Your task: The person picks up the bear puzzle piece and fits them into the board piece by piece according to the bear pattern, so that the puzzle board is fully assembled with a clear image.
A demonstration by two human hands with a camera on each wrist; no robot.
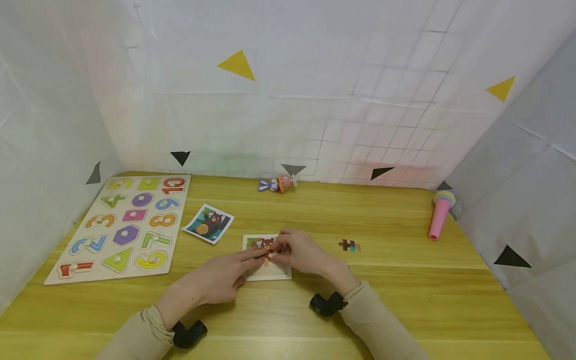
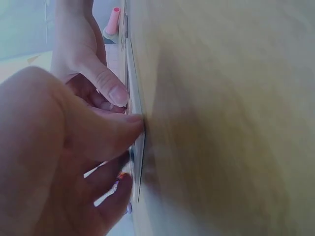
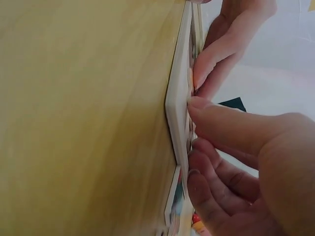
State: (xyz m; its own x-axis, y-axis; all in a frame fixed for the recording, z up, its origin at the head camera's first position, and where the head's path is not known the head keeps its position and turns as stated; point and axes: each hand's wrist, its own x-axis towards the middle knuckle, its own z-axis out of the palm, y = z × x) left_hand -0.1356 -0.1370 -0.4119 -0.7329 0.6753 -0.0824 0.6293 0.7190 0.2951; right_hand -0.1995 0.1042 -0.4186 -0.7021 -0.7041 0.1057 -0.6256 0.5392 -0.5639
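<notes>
A small jigsaw puzzle point(image 1: 269, 274) with a bear picture in a pale frame lies on the table in front of me. My left hand point(image 1: 220, 280) reaches over its left side, extended fingers resting on the picture. Bent in from the right, my right hand point(image 1: 303, 251) pinches a puzzle piece at the picture, its thumb point(image 3: 202, 105) low against the surface. The fingers mostly hide that piece. In the left wrist view, the left thumb point(image 2: 123, 125) lies at the frame's near edge. To the right of the right hand is a loose brown puzzle piece point(image 1: 347, 245).
A bear picture card point(image 1: 208, 223) lies behind the left hand. Farther left is a wooden number and shape board point(image 1: 177, 220). A purple rabbit toy point(image 1: 276, 184) lies near the back wall, and a pink toy microphone point(image 1: 441, 215) at the right. Another coloured piece point(image 3: 173, 196) lies beside the frame.
</notes>
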